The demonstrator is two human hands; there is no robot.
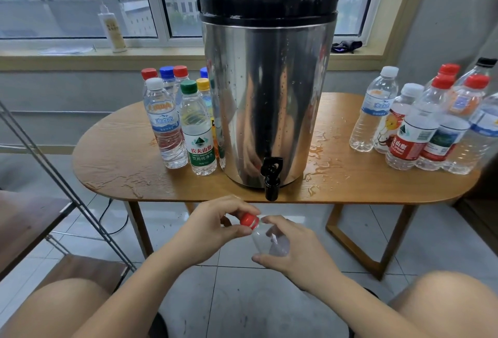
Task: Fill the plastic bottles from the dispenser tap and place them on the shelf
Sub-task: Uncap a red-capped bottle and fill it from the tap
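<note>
I've got one clear bottle (269, 243) low at 6 o'clock, under the table edge and just short of the tap (271, 177). My right hand (293, 251) is wrapped round its body, and my left hand (213, 225) pinches the red cap (249, 221) between thumb and fingertips. One hand braces so the other can twist. The bottle leans with its neck toward 10 o'clock, which gives the left wrist an easy turn.

It looks empty (the blur makes me unsure), so I judge the cap is coming off for filling.

The dispenser (269, 95) stands at 12 o'clock with its spout past the table (113, 154) rim, so a bottle fits beneath. Capped bottles cluster at 11 o'clock (199, 132) and at 2 o'clock (420, 127). The shelf (32, 219) waits at 9 o'clock, within my left arm's reach. Puddles (318, 167) near the tap suggest slippery grips.
</note>
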